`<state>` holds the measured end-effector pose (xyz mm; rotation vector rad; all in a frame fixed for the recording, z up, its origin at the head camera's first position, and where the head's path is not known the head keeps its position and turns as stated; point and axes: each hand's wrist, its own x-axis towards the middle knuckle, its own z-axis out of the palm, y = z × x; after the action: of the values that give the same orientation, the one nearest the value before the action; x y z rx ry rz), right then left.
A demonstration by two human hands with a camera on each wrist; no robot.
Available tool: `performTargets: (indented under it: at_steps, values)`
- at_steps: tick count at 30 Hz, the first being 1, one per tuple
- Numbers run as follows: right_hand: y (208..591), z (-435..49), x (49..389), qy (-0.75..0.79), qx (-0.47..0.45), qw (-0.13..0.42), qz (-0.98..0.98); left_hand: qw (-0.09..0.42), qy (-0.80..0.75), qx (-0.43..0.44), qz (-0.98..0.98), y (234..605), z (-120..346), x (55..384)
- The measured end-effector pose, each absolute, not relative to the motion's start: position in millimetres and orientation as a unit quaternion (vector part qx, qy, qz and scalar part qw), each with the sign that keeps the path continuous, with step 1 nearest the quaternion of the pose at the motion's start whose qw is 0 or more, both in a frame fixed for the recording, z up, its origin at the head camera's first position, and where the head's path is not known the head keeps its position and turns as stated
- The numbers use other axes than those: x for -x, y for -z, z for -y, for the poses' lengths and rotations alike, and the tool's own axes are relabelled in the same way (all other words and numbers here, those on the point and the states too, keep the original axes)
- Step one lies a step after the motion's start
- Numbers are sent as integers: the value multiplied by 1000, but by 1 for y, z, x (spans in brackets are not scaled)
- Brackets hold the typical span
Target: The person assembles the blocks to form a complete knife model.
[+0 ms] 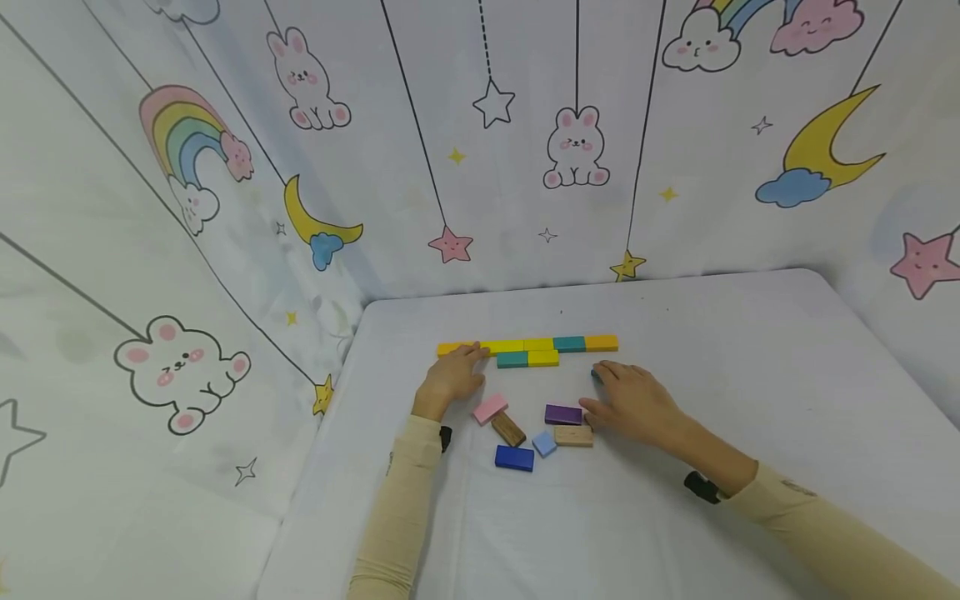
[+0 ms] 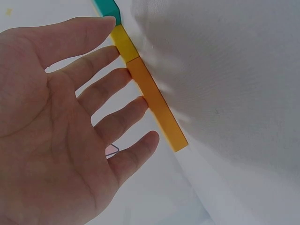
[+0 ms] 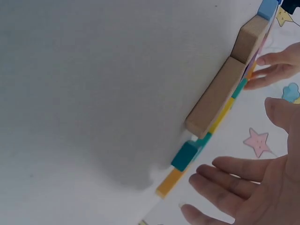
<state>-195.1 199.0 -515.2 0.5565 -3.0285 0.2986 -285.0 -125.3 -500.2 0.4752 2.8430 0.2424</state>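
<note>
My left hand (image 1: 452,379) reaches to the left end of a straight row of blocks, its fingertips at the orange block (image 1: 448,348) and the yellow block (image 1: 504,346). In the left wrist view its extended fingers line the side of an orange block (image 2: 157,104) and a yellow block (image 2: 125,44). A teal block (image 1: 512,360) and another yellow block (image 1: 543,358) lie in front of that row. My right hand (image 1: 633,402) spreads low over the table, fingertips at a single teal block (image 3: 185,155) that it mostly hides in the head view. The thumb stands apart from this block.
Nearer the person lie loose blocks: pink (image 1: 491,408), brown (image 1: 508,429), purple (image 1: 563,414), light wood (image 1: 574,436), light blue (image 1: 544,443) and dark blue (image 1: 514,458). A printed curtain (image 1: 510,208) hangs behind the white-covered table (image 1: 750,350).
</note>
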Motion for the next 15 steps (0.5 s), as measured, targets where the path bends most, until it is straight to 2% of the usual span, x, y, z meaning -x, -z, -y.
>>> performTargets:
  at_steps: [15]
  values:
    - [514,-216,184,-110,-188,42,975,124,-94,-163,-974,498,126,283]
